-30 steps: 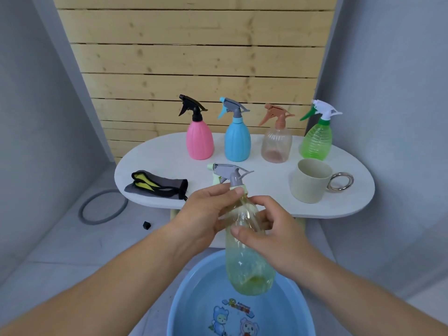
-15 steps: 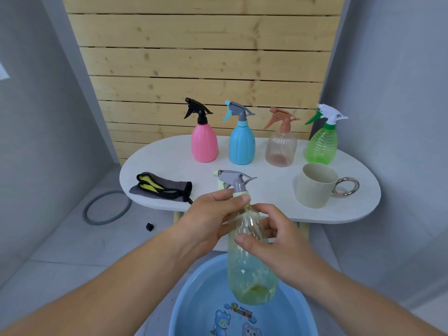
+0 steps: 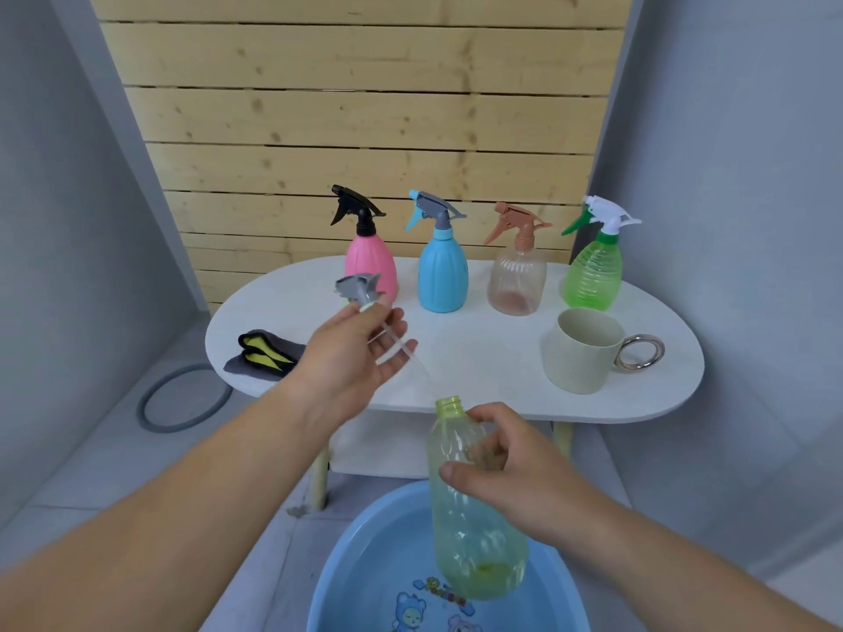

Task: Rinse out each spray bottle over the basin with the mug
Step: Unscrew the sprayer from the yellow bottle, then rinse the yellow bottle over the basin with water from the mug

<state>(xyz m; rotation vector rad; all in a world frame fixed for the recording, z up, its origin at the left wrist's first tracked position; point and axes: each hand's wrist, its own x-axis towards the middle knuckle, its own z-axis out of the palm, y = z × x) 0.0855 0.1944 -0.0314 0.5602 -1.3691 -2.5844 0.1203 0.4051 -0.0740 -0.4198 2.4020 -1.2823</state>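
Open-necked yellow bottle (image 3: 474, 517) is hanging over the blue basin (image 3: 346, 563), right hand (image 3: 515, 472) grip curling round its shoulder. At 11 o'clock, left hand (image 3: 351, 362) grip is pinching the grey sprayer head (image 3: 358, 289). Mug (image 3: 581, 353) is sitting on the tabletop (image 3: 479, 358) at 1 o'clock.

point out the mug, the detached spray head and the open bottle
mug (image 3: 581, 358), head view, on its outer wall
spray head (image 3: 356, 288), head view, on its grey trigger body
open bottle (image 3: 474, 549), head view, on its clear lower body
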